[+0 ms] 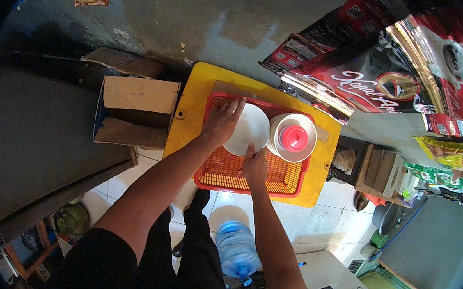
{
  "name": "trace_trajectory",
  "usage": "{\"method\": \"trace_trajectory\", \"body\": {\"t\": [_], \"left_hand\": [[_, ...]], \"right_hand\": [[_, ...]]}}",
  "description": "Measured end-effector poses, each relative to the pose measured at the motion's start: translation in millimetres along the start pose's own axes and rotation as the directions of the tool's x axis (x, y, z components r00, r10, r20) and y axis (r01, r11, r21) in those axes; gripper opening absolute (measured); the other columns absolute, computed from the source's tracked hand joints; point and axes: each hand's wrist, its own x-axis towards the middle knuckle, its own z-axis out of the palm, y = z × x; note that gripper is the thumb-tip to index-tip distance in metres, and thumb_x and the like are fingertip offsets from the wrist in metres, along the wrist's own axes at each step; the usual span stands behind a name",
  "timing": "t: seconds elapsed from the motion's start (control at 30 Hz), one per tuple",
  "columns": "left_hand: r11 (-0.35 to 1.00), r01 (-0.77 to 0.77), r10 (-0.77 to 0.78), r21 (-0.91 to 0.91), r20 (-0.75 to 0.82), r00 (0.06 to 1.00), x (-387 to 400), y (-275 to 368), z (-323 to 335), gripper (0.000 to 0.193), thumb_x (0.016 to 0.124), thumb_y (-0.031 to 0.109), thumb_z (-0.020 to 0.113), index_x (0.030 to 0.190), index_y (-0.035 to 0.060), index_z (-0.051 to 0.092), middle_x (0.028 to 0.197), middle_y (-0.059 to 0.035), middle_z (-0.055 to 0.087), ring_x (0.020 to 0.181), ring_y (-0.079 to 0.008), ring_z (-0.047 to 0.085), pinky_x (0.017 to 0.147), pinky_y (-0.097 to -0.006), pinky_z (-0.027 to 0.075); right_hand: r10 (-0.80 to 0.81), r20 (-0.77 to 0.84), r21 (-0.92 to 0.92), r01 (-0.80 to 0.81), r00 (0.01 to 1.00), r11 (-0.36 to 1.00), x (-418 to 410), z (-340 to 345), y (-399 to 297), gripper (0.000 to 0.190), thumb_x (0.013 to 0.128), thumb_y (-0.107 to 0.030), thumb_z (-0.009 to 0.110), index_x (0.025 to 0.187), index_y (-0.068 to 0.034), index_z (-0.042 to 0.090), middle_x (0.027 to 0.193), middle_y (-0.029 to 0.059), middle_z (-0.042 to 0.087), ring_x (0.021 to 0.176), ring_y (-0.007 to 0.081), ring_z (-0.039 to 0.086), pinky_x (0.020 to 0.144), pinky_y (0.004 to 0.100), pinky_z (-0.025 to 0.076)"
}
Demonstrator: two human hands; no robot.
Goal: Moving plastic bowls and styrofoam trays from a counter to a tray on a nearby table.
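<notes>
A white bowl [251, 130] is between my two hands, in or just over the red plastic basket [247, 191]. My left hand [222, 122] lies along the bowl's left rim, fingers stretched towards its far side. My right hand [255, 167] grips the near rim, thumb on top. Right of this bowl, a stack of white bowls [311, 142] stands in the basket, with red and pink plastic pieces [294, 138] inside the top one. The basket rests on a yellow tabletop [199, 84]. Whether the bowl rests on something beneath is hidden.
An open cardboard box [140, 94] stands left of the table. Coffee packets [360, 84] hang at the right, close above the table's far corner. A blue water jug [235, 248] lies on the tiled floor near my legs, beside a white appliance [329, 281]. A wall rises behind the table.
</notes>
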Motion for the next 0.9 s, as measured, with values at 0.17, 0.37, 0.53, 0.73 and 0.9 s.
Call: {"method": "trace_trajectory", "body": {"t": [0.17, 0.37, 0.53, 0.73, 0.9], "left_hand": [[0.930, -0.313, 0.347, 0.191, -0.181, 0.920, -19, 11, 4, 0.056, 0.093, 0.026, 0.049, 0.142, -0.0004, 0.040, 0.150, -0.0144, 0.037, 0.141, -0.0261, 0.030, 0.120, -0.0497, 0.013], [0.930, -0.365, 0.368, 0.052, -0.104, 0.924, -36, 13, 26, 0.047, 0.091, 0.039, 0.050, 0.126, 0.0092, 0.061, 0.146, -0.0090, 0.043, 0.141, -0.0244, 0.030, 0.120, -0.0569, 0.005], [0.890, -0.452, 0.448, -0.052, -0.081, 0.890, -35, 2, 25, 0.034, 0.090, 0.038, 0.050, 0.111, 0.0197, 0.070, 0.139, -0.0019, 0.051, 0.139, -0.0232, 0.035, 0.118, -0.0615, 0.003], [0.905, -0.380, 0.424, -0.190, 0.340, 0.839, -30, 12, -5, 0.045, 0.087, 0.039, 0.058, 0.127, 0.0178, 0.060, 0.138, 0.0006, 0.053, 0.140, -0.0197, 0.034, 0.120, -0.0574, 0.000], [0.910, -0.267, 0.320, 0.317, -0.129, 0.939, -36, 22, 31, 0.040, 0.092, 0.032, 0.049, 0.127, 0.0160, 0.060, 0.141, -0.0054, 0.050, 0.140, -0.0210, 0.035, 0.120, -0.0518, 0.006]], "right_hand": [[-0.074, -0.003, 0.070, 0.074, 0.997, 0.995, -2, -4, 11, 0.053, 0.101, -0.043, 0.039, 0.116, 0.007, 0.044, 0.092, 0.0336, 0.064, 0.085, 0.0498, 0.064, 0.072, 0.0581, 0.050], [-0.183, -0.037, 0.029, 0.184, 0.982, 0.982, 1, 2, 22, 0.043, 0.102, -0.034, 0.040, 0.114, 0.007, 0.047, 0.081, 0.0299, 0.064, 0.068, 0.0422, 0.065, 0.057, 0.0499, 0.051], [-0.362, -0.157, 0.069, 0.376, 0.919, 0.924, 4, 13, 27, 0.041, 0.103, -0.029, 0.040, 0.113, 0.010, 0.046, 0.072, 0.0260, 0.064, 0.055, 0.0339, 0.067, 0.046, 0.0421, 0.053], [-0.165, -0.034, 0.161, 0.168, 0.986, 0.972, 6, 14, 31, 0.036, 0.100, -0.027, 0.044, 0.106, 0.007, 0.050, 0.080, 0.0338, 0.062, 0.074, 0.0504, 0.062, 0.060, 0.0562, 0.048], [-0.102, -0.038, 0.079, 0.104, 0.994, 0.991, 8, 17, 28, 0.039, 0.100, -0.028, 0.044, 0.096, 0.010, 0.053, 0.075, 0.0349, 0.061, 0.071, 0.0501, 0.063, 0.059, 0.0556, 0.048]]}}
